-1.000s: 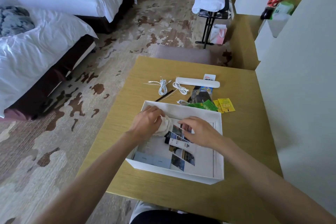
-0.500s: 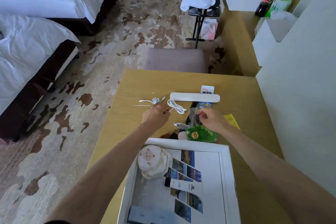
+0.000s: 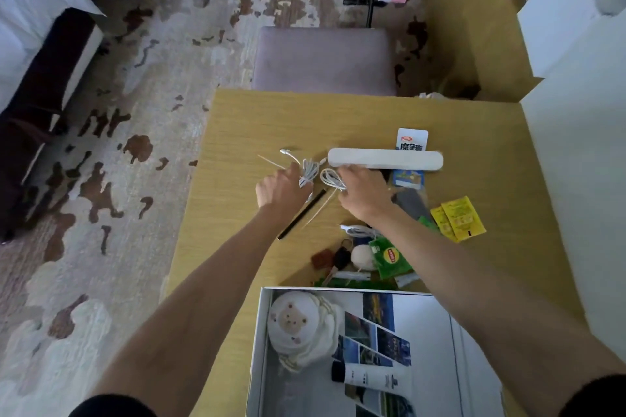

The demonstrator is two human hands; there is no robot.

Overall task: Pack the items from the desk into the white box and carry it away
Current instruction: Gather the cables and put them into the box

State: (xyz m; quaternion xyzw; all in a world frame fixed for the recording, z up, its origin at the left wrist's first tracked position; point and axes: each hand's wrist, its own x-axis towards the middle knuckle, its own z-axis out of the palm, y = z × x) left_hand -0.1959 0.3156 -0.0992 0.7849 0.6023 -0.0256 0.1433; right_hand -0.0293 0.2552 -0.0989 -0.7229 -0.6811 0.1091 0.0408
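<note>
Both hands reach across the desk side by side, close together but not touching. The left hand (image 3: 283, 188) has its fingers curled onto a coiled white cable (image 3: 306, 173) on the wooden desk (image 3: 237, 132); whether it has truly pinched the cable I cannot tell. The right hand (image 3: 364, 191) rests palm down with its fingers on a second white cable loop (image 3: 330, 178), just below the long white rounded bar (image 3: 386, 159) that lies crosswise toward the desk's far edge. Whether this hand grips the loop is also unclear.

Between the wrists lie a thin black stick (image 3: 301, 213) and a pale thin stick (image 3: 320, 208), both slanting. Behind the bar stands a small white card with red and dark print (image 3: 412, 139). Toward the desk's right edge lie two yellow sachets (image 3: 459, 218).

Nearer, under the right forearm, sits a cluster: a green tea packet (image 3: 391, 257), a pale egg-shaped object (image 3: 360, 256), a dark key (image 3: 340, 259) and a small brown tag (image 3: 321, 259).

At the desk's near edge is the open white box (image 3: 262, 332), holding a white bundled cloth with a bear face (image 3: 298, 328), a white tube with a black cap (image 3: 372, 379) and a brochure of photos (image 3: 376, 332).
</note>
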